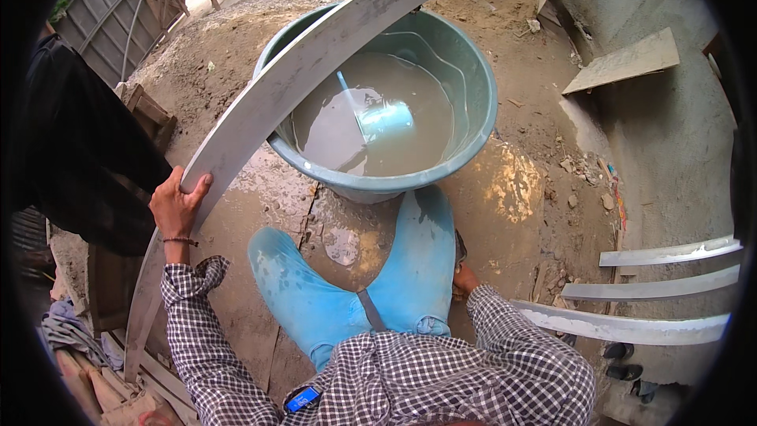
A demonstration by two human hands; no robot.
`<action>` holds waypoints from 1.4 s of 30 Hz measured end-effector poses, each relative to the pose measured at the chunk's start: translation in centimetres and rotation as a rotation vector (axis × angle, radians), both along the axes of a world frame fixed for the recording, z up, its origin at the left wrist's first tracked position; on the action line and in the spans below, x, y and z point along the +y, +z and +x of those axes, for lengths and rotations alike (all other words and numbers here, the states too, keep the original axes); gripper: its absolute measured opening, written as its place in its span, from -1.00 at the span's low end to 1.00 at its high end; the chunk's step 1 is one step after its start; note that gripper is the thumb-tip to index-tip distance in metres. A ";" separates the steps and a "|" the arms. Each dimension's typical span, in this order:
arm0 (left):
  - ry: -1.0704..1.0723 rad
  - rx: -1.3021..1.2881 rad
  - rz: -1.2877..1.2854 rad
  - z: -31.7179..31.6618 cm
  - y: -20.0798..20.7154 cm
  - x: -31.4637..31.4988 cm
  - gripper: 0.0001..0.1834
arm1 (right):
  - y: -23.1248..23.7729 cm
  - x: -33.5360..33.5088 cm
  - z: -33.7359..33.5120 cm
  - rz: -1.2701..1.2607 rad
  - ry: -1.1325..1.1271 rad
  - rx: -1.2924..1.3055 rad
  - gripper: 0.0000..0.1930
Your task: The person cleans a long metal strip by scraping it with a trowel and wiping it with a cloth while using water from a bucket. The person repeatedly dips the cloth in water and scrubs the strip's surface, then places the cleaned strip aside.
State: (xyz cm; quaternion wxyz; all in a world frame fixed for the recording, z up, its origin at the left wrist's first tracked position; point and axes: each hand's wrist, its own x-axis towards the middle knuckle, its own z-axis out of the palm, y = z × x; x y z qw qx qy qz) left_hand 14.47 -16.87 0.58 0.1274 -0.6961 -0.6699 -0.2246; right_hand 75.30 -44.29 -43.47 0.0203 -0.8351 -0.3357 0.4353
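Left hand [178,207] raised, fingers wrapped around long grey board [315,55]; right hand [464,278] low beside knee, grip unclear.

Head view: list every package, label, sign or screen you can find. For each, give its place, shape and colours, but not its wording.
Badge or label: clipped at the front of the checked shirt, bottom centre; small rectangle, bright blue with a dark edge and pale marks.
No packages, signs or screens show elsewhere around the tub or the plank held by the left hand.
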 end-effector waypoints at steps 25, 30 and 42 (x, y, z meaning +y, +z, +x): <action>-0.030 -0.063 0.098 1.3 -0.4 -3.0 -0.42 | 2.4 1.2 1.4 0.001 0.006 -0.083 -0.28; -0.024 -0.054 0.099 1.3 -0.5 -2.9 -0.45 | 2.1 0.7 0.3 0.047 -0.042 -0.056 -0.28; -0.039 -0.117 0.087 1.0 -0.8 -2.3 -0.52 | 11.5 1.9 3.8 -0.019 -0.005 -0.367 -0.43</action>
